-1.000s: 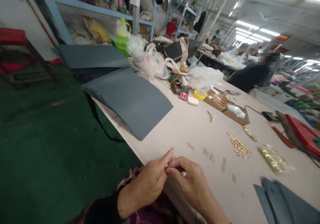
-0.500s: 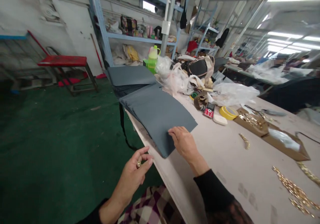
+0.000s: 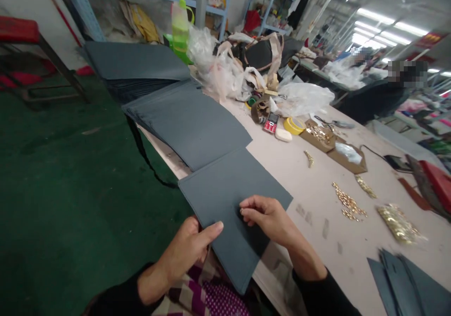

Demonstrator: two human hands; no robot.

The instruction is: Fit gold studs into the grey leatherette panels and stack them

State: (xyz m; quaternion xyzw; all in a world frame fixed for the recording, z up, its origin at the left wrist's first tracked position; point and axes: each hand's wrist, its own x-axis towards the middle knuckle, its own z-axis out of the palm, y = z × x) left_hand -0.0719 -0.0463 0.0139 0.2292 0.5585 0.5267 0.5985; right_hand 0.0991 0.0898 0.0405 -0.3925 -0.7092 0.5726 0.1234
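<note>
A dark grey-blue flat panel lies slantwise over the table's front edge, its lower corner hanging above my lap. My left hand grips its left edge, thumb flat on top and fingers underneath. Over the middle of the panel, my right hand is closed in a pinch; a tiny thing seems to show at the fingertips, too small to name. Just beyond lies a stack of similar panels, partly overlapped by the held one. Another thick stack sits behind it.
To the right are loose gold metal pieces, a clear bag of gold pieces and more dark panels. Farther back stand cardboard boxes, yellow tape and plastic bags. A red stool stands left.
One panel has come off the near stack toward me. My left hand, empty before, now grips its edge. My right hand has moved from the stack onto this panel. The view has turned right.
</note>
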